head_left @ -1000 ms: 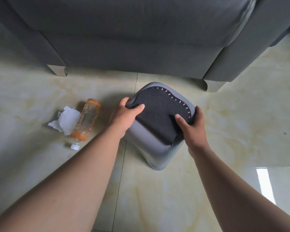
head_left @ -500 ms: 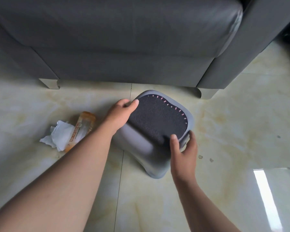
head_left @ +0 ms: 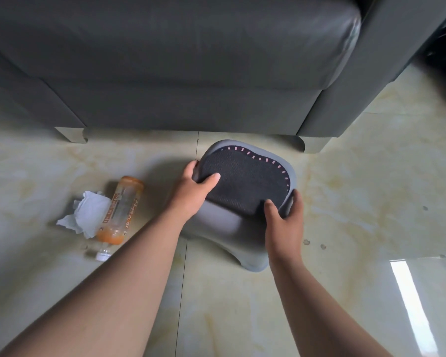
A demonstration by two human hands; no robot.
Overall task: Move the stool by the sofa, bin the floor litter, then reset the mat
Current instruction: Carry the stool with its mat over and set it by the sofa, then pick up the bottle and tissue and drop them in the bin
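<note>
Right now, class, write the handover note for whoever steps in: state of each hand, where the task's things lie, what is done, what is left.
Left hand: gripping the left edge of the low grey plastic stool.
Right hand: gripping its right front edge.
The stool stands on the floor in front of the dark grey sofa, with the black textured mat on top.
Litter: crumpled white tissue and orange-labelled clear plastic bottle lie on the tiles left of the stool.
Done: stool gripped.
Left: move stool, bin litter, reset mat.

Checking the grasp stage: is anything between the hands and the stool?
No. The left hand and right hand already grip opposite edges of the stool; bottle and tissue lie clear to its left.
</note>
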